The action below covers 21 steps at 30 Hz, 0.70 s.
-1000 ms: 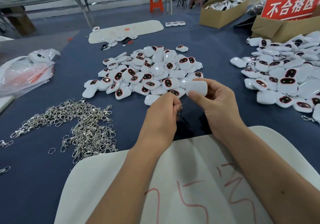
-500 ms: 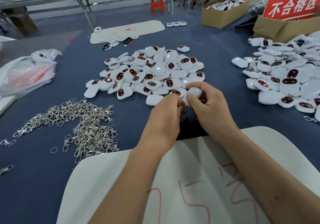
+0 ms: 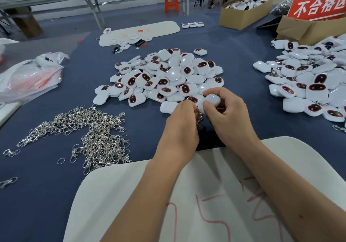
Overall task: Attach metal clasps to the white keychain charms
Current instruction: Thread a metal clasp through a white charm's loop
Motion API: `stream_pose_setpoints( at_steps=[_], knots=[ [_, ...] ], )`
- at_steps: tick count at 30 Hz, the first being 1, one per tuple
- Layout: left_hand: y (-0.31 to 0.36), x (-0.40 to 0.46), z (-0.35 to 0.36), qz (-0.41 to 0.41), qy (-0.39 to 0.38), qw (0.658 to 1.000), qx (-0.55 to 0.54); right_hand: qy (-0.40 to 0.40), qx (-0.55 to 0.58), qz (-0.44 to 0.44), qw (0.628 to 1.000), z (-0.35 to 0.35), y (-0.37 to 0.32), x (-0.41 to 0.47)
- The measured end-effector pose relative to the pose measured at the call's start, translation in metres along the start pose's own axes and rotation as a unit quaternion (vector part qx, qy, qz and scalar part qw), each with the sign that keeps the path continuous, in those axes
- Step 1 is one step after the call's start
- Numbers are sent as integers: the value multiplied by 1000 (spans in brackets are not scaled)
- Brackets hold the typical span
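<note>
My right hand (image 3: 227, 114) grips a white keychain charm (image 3: 212, 100) between thumb and curled fingers, just in front of the middle pile of charms (image 3: 164, 77). My left hand (image 3: 182, 122) is curled beside it and pinches a small metal clasp (image 3: 200, 118) that hangs between the two hands, mostly hidden by the fingers. The two hands touch at the fingertips above the blue table. A heap of loose metal clasps (image 3: 93, 135) lies to the left.
A second pile of charms (image 3: 309, 80) lies at the right. A white foam board (image 3: 131, 195) with red marks sits under my forearms. A plastic bag (image 3: 30, 77) is at the left; cardboard boxes (image 3: 245, 11) and a red sign (image 3: 318, 4) stand at the back right.
My right hand has lowered the charm and turned it, closing its fingers round it, and brought it against my left hand's fingertips. The left hand stayed nearly in place.
</note>
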<state>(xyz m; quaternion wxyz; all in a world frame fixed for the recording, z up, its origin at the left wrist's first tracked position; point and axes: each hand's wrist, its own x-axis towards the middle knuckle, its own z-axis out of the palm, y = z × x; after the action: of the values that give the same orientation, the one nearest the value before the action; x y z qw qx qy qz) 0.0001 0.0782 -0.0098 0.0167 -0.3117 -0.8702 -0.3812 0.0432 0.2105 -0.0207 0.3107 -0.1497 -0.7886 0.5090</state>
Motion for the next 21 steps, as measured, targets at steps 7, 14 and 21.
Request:
stream_pose_setpoints(
  at_steps=[7,14,21],
  knots=[
    [-1,1,4,-6,23,1000,13,-3,5,3,1000,0,-1,-1],
    [-4,5,1,45,72,992,-92,-26,183,99,978,-7,-2,2],
    [-8,6,-2,107,103,983,-106,-52,279,139,949,-11,-1,6]
  ],
)
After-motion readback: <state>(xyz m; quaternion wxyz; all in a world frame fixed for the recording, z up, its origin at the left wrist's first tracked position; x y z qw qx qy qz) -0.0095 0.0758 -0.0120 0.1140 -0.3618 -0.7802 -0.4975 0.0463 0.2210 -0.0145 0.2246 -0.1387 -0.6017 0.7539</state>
